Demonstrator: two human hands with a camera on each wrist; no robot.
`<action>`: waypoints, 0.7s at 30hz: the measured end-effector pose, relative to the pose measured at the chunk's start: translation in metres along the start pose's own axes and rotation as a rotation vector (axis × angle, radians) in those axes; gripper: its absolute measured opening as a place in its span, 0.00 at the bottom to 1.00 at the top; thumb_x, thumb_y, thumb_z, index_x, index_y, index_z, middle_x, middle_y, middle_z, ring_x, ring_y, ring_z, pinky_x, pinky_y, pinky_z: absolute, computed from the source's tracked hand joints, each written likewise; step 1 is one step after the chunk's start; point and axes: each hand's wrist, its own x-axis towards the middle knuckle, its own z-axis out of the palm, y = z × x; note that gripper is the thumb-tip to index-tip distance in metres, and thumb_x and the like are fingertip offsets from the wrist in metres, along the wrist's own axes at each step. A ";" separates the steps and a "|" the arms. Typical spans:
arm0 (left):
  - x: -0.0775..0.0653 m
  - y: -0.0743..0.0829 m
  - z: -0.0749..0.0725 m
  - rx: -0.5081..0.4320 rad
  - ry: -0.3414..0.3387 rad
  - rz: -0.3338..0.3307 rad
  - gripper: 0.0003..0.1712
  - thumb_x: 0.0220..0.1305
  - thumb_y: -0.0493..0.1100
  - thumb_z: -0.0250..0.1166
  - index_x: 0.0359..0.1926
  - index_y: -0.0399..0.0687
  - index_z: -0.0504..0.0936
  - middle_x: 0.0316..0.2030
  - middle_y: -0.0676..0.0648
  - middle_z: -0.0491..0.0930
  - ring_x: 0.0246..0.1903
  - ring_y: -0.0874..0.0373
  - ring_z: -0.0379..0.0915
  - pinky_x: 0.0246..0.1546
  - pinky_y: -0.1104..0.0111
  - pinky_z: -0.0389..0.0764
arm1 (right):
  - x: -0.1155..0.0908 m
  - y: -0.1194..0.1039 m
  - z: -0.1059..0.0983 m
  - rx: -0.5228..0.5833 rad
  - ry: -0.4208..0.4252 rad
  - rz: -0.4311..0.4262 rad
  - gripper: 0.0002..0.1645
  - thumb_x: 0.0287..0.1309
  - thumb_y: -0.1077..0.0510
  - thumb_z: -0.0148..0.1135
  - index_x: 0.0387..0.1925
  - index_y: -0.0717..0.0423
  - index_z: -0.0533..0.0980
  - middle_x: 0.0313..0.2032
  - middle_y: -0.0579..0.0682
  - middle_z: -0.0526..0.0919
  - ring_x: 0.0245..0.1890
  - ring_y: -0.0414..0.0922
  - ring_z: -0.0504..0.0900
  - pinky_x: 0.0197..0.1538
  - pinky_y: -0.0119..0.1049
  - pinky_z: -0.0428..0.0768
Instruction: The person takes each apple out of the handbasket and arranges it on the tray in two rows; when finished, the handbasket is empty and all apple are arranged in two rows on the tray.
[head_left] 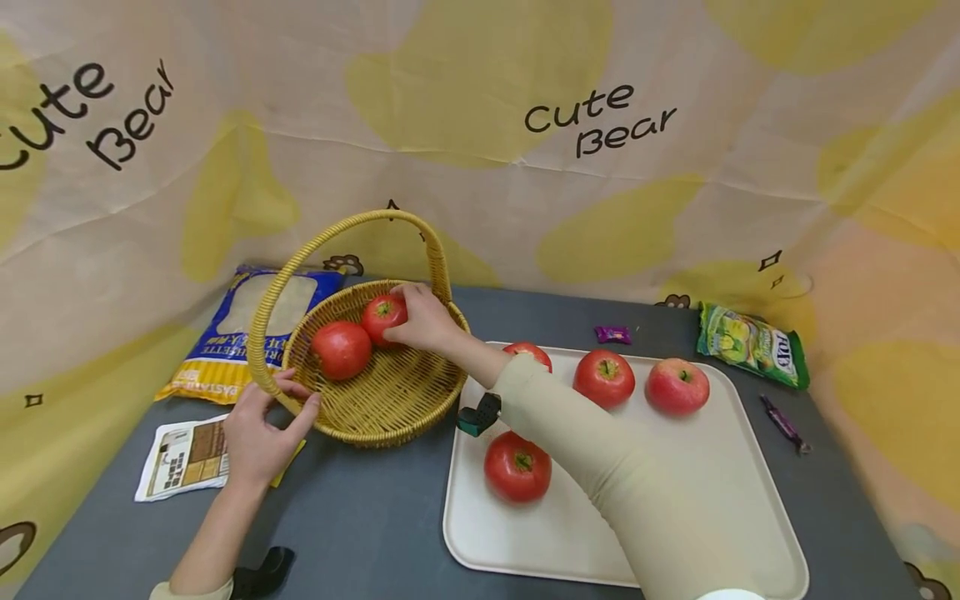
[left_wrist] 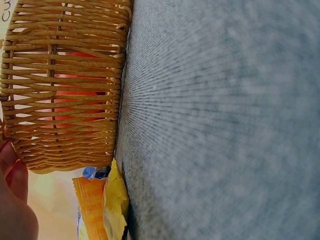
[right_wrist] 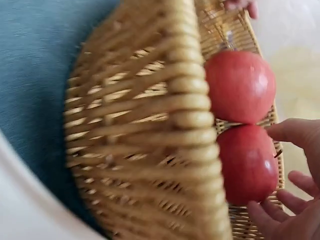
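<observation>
Inside a round wicker basket [head_left: 382, 408] with a tall arched handle, two red apples lie side by side. My right hand [head_left: 424, 320] reaches over the rim and holds the rear apple [head_left: 384, 317], thumb on one side and fingers on the other. The right wrist view shows this apple [right_wrist: 247, 165] against the other apple [right_wrist: 241, 86]. At the basket's near left, my left hand [head_left: 264, 429] pinches the rim by the handle's base. The left wrist view shows its fingers at the top edge of the basket wall [left_wrist: 65, 100], with red showing through the weave.
A cream tray [head_left: 712, 517] right of the basket bears several apples [head_left: 517, 467], one partly behind my right forearm. A blue and yellow bag [head_left: 258, 312] and a white-brown packet [head_left: 187, 458] lie left. Rightward are a green bag [head_left: 752, 344] and two purple-wrapped sweets [head_left: 613, 334].
</observation>
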 end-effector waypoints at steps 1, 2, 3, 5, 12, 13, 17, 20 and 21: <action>0.000 0.000 0.000 0.001 0.000 0.001 0.09 0.46 0.38 0.73 0.30 0.42 0.84 0.42 0.38 0.84 0.49 0.71 0.70 0.52 0.79 0.61 | 0.002 0.000 0.002 -0.008 -0.003 0.009 0.40 0.53 0.50 0.70 0.65 0.56 0.66 0.61 0.56 0.68 0.57 0.48 0.71 0.57 0.39 0.72; 0.000 0.000 0.000 0.003 0.001 0.000 0.09 0.46 0.38 0.73 0.30 0.42 0.84 0.42 0.38 0.84 0.49 0.71 0.70 0.53 0.79 0.60 | 0.004 0.001 0.003 -0.013 -0.007 0.017 0.41 0.53 0.50 0.70 0.65 0.56 0.65 0.61 0.56 0.68 0.56 0.49 0.71 0.57 0.40 0.72; -0.001 0.000 0.000 0.002 -0.001 -0.001 0.09 0.46 0.39 0.73 0.30 0.42 0.84 0.42 0.38 0.84 0.49 0.71 0.70 0.53 0.79 0.60 | 0.006 0.001 0.005 -0.019 -0.013 0.027 0.42 0.52 0.49 0.70 0.66 0.55 0.64 0.61 0.56 0.68 0.56 0.49 0.72 0.57 0.40 0.72; -0.001 0.000 0.000 0.000 -0.002 0.003 0.09 0.46 0.39 0.73 0.30 0.42 0.84 0.41 0.38 0.84 0.50 0.71 0.70 0.53 0.80 0.60 | 0.009 0.001 0.007 -0.024 -0.025 0.043 0.44 0.51 0.49 0.71 0.67 0.55 0.63 0.61 0.56 0.67 0.55 0.49 0.72 0.56 0.41 0.73; -0.001 0.001 0.001 -0.013 0.007 0.033 0.09 0.46 0.38 0.73 0.30 0.42 0.83 0.39 0.38 0.84 0.50 0.74 0.69 0.53 0.81 0.61 | 0.013 -0.001 0.015 -0.095 -0.032 0.077 0.51 0.46 0.46 0.75 0.67 0.54 0.60 0.59 0.56 0.65 0.51 0.49 0.75 0.53 0.41 0.75; -0.001 0.001 0.001 -0.011 0.008 0.035 0.09 0.46 0.38 0.73 0.30 0.42 0.83 0.39 0.38 0.84 0.50 0.74 0.69 0.52 0.81 0.61 | 0.013 -0.001 0.016 -0.109 -0.029 0.075 0.51 0.45 0.45 0.76 0.67 0.55 0.59 0.59 0.56 0.66 0.51 0.49 0.75 0.52 0.41 0.75; 0.000 0.001 0.000 -0.009 0.005 0.031 0.08 0.46 0.38 0.73 0.30 0.42 0.83 0.38 0.38 0.84 0.50 0.74 0.69 0.52 0.81 0.61 | 0.013 -0.001 0.017 -0.143 -0.024 0.061 0.53 0.44 0.45 0.77 0.66 0.57 0.57 0.56 0.56 0.68 0.49 0.50 0.77 0.51 0.41 0.76; 0.000 0.001 0.000 -0.009 0.004 0.030 0.08 0.47 0.38 0.73 0.30 0.42 0.83 0.37 0.38 0.84 0.50 0.74 0.69 0.53 0.80 0.61 | 0.012 0.000 0.014 -0.187 -0.038 0.049 0.53 0.43 0.43 0.77 0.64 0.57 0.57 0.54 0.55 0.70 0.47 0.50 0.77 0.49 0.40 0.77; 0.001 0.000 0.000 -0.010 0.003 0.029 0.08 0.47 0.38 0.73 0.30 0.42 0.83 0.37 0.38 0.84 0.50 0.74 0.69 0.53 0.80 0.61 | 0.011 0.001 0.012 -0.206 -0.044 0.041 0.53 0.42 0.42 0.77 0.63 0.57 0.58 0.53 0.55 0.71 0.46 0.49 0.77 0.49 0.39 0.77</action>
